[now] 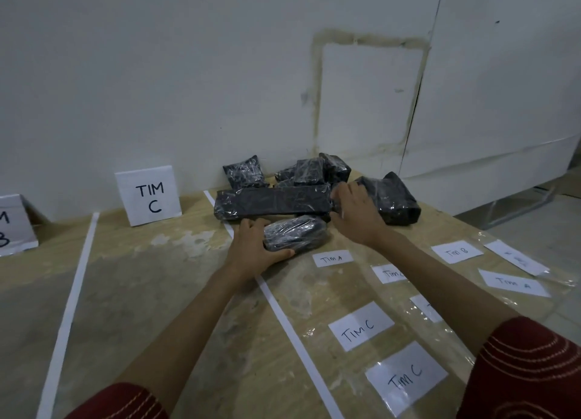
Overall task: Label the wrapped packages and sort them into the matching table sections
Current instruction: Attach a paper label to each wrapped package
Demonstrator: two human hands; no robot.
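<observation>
Black parcels, white cards, pale wood

The wrapped packages [273, 202] in front of me are black under a clear, glossy film that catches white glints, as is the small one [294, 237] by my left hand [251, 249]. The table [151, 280] is pale tan wood with whitish blotches, crossed by white tape strips [67, 315]. The standing sign [147, 195] and the flat labels [361, 326] are white with black handwriting. My sleeves [528, 371] are dark red with thin, pale curved stitch lines.

A white wall [188, 72] bears a stained rectangular patch outline [371, 98] and a dark vertical crack [421, 82]. Pale tiled floor [534, 223] shows at right.
</observation>
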